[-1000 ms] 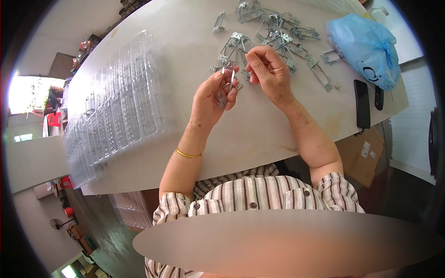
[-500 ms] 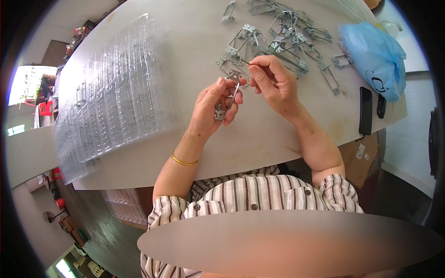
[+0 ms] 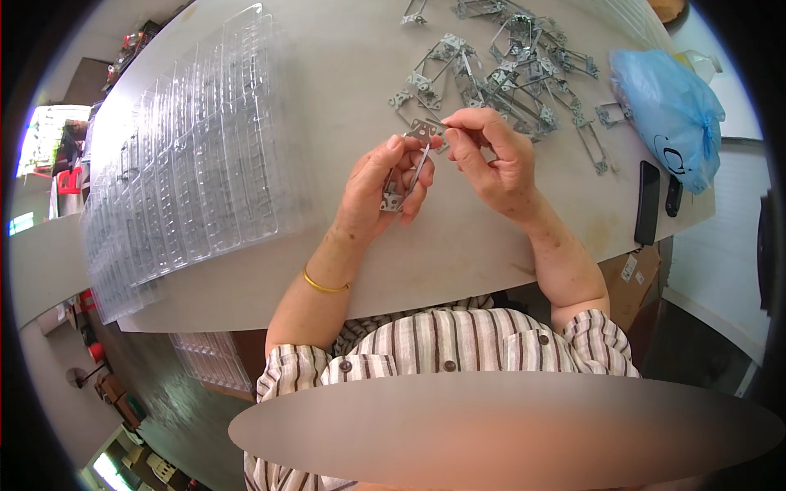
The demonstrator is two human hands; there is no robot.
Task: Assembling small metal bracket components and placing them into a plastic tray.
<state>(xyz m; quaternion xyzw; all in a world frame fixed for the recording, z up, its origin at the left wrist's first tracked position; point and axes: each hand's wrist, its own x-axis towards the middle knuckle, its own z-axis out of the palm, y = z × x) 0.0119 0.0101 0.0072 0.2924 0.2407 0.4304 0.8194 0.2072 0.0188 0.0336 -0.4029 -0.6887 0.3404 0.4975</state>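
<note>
My left hand [image 3: 368, 184] is closed around a small metal frame [image 3: 391, 199], made of two punched end plates with thin rods between them. Its upper plate [image 3: 422, 130] sticks up past my thumb and fingertips. From the right, my right hand [image 3: 498, 159] pinches a thin dark metal rod [image 3: 436, 123] between thumb and forefinger. The rod's far end is at the upper plate; whether it touches or enters a hole is too small to tell. Beyond my hands lies a loose pile of similar metal frames [image 3: 512, 78].
Clear plastic trays [image 3: 192, 155] with long compartments are stacked at the table's left. On the right sit a blue plastic bag [image 3: 667, 110], a black phone [image 3: 647, 203] and a small black object [image 3: 674, 196]. A cardboard box [image 3: 630, 282] stands below the table's right edge.
My right hand has moved slightly down, bringing the thin rod from above the frame to its upper plate. My left hand keeps its hold. The whole view has shifted a little.
</note>
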